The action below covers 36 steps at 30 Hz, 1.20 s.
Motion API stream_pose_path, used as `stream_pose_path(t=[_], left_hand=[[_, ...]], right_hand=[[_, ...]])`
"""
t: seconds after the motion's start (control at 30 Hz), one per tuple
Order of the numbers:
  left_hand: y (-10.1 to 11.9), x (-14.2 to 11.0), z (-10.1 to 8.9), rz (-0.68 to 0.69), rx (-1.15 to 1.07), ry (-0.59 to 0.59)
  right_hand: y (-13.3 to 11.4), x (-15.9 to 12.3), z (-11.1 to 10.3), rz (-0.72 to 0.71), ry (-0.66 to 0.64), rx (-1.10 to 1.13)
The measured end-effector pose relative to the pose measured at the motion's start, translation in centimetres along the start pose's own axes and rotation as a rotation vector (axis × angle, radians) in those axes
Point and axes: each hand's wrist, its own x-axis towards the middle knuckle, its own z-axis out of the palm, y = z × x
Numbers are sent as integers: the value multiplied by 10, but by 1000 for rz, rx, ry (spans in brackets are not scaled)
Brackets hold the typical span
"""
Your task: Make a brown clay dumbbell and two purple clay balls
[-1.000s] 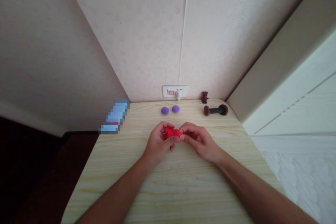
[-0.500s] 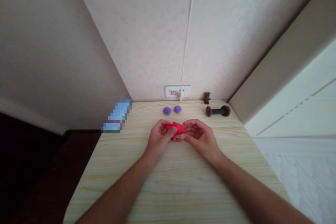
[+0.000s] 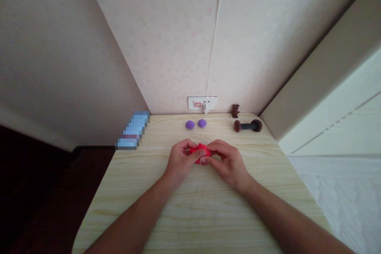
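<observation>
From the head camera, both hands meet over the middle of the pale wooden table (image 3: 190, 214). The left hand (image 3: 180, 162) and the right hand (image 3: 228, 162) are closed on a lump of red clay (image 3: 200, 151), pinching it between thumbs and fingertips just above the tabletop. By the look of it, the shaping is in mid-course: the lump shows small peaks but no clear form. Further pressing would call for light, even squeezes, so the soft peaks are not flattened.

Farther back, near the wall, two purple clay balls (image 3: 195, 124) lie just beside each other. To their right lies a dark dumbbell-shaped piece (image 3: 248, 126), and behind it stands a small brown figure (image 3: 235, 110). A white wall socket (image 3: 202, 103) sits just above the table's far edge. The walls are pale and papered.
</observation>
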Motion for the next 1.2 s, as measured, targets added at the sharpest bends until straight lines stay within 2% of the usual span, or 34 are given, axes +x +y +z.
stream_pose_path(t=[0.23, 0.33, 0.43, 0.53, 0.7, 0.8, 0.87, 1.03, 1.2], left_hand=[[2, 1, 1, 62, 81, -64], [5, 0, 3, 95, 139, -79], [7, -3, 3, 126, 210, -80], [7, -4, 2, 158, 267, -58], [4, -2, 0, 175, 278, -31], [2, 0, -2, 178, 250, -27], [2, 1, -4, 181, 237, -31], [1, 1, -6, 173, 230, -58], [-1, 0, -6, 117, 195, -54]], right_hand=[[-8, 3, -7, -42, -17, -117], [-7, 3, -11, -57, -63, -163], [-5, 1, -13, -92, -110, -197], [0, 0, -11, -99, -89, -203], [10, 0, -5, 154, 115, -5], [10, -1, -2, 257, 172, 99], [9, -1, -2, 235, 164, 105], [5, -1, -4, 32, 51, -9], [2, 0, -7, -46, 9, -67]])
